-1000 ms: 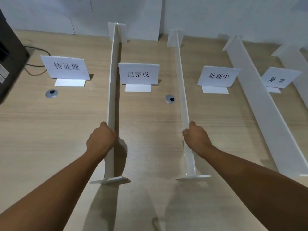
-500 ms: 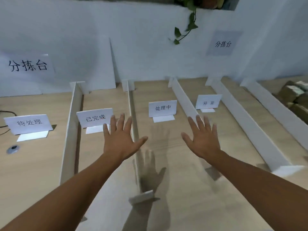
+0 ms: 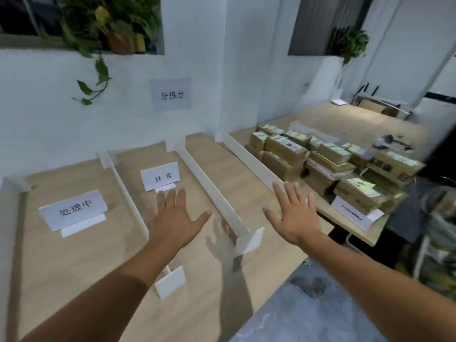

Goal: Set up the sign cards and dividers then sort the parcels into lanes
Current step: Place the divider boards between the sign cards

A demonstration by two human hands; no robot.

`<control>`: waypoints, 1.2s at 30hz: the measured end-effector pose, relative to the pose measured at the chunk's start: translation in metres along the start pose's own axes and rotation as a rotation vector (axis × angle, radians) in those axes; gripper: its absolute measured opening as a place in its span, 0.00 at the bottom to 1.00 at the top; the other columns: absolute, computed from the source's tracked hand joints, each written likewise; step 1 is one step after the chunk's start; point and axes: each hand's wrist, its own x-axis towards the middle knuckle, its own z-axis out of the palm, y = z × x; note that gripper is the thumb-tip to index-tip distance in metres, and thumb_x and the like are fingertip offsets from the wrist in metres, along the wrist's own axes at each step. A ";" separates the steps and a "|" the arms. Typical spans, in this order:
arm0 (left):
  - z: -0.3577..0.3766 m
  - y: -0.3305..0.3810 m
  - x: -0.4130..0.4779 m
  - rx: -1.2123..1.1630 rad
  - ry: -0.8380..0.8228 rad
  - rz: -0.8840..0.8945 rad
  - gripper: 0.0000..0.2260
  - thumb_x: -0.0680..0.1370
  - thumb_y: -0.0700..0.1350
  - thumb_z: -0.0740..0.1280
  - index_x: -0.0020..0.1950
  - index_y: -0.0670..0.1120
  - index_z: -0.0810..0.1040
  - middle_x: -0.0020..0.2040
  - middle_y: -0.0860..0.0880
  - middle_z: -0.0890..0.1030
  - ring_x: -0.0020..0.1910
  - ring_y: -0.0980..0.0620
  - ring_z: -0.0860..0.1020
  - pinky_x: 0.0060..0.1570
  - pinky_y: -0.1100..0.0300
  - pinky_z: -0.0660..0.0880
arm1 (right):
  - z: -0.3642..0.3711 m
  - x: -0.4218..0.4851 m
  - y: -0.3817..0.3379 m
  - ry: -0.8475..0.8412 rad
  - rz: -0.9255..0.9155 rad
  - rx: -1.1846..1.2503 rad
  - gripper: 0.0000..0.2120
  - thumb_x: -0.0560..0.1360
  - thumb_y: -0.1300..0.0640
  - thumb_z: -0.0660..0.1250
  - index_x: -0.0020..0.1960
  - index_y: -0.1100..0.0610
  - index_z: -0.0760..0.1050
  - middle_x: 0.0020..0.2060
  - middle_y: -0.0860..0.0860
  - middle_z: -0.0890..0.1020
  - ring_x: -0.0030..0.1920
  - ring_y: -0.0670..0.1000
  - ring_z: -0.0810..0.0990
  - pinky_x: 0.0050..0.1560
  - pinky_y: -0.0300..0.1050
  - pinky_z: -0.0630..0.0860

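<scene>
Head view, the only one: setup is judged largely done. Four white dividers are seen standing upright on the bench point(image 3: 74, 280): a far-left divider point(image 3: 9, 218), a second divider point(image 3: 128, 198), a third divider point(image 3: 212, 193) and a last divider point(image 3: 251, 164), by which lanes are marked out. Two cards are propped upright in the lanes: the left sign card point(image 3: 74, 209) between the far-left and second divider, the right sign card point(image 3: 160, 176) between the second and third. No card is seen in the lane between the third and last divider; whether one is meant there cannot be told. Anything further left is cut off by the frame. The parcels point(image 3: 320, 164), brown labelled boxes, are heaped on the bench at the right, just beyond the last divider. None is seen lying in a lane, so sorting is judged not yet begun and is what is left. The left hand point(image 3: 172, 218) is held above the lane of the right sign card, grip slack, fingers spread flat, nothing held. The right hand point(image 3: 293, 218) is held over the near end of the last divider, toward the parcels, grip likewise spread, nothing held; contact with the divider cannot be told. A paper wall sign point(image 3: 172, 95) and a plant point(image 3: 106, 25) are noted behind.
</scene>
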 end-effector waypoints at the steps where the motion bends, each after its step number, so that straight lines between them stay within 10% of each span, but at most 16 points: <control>1: 0.009 0.026 0.004 -0.012 -0.016 0.020 0.47 0.71 0.79 0.49 0.83 0.53 0.50 0.84 0.51 0.50 0.82 0.46 0.42 0.78 0.38 0.47 | 0.000 0.001 0.021 0.001 0.015 -0.004 0.40 0.75 0.26 0.35 0.83 0.43 0.38 0.83 0.51 0.47 0.82 0.55 0.40 0.79 0.64 0.40; 22: 0.181 0.273 0.252 -0.107 -0.151 0.013 0.42 0.75 0.75 0.50 0.81 0.49 0.59 0.83 0.47 0.57 0.81 0.40 0.49 0.76 0.35 0.53 | 0.055 0.242 0.254 -0.020 0.057 -0.069 0.39 0.76 0.26 0.36 0.81 0.42 0.33 0.83 0.51 0.48 0.82 0.52 0.41 0.79 0.65 0.38; 36: 0.301 0.391 0.340 -0.203 -0.231 -0.429 0.41 0.80 0.66 0.58 0.82 0.41 0.51 0.82 0.42 0.54 0.80 0.36 0.50 0.74 0.37 0.60 | 0.105 0.403 0.309 -0.113 -0.294 -0.010 0.46 0.73 0.24 0.41 0.82 0.45 0.35 0.83 0.55 0.50 0.82 0.56 0.43 0.78 0.65 0.36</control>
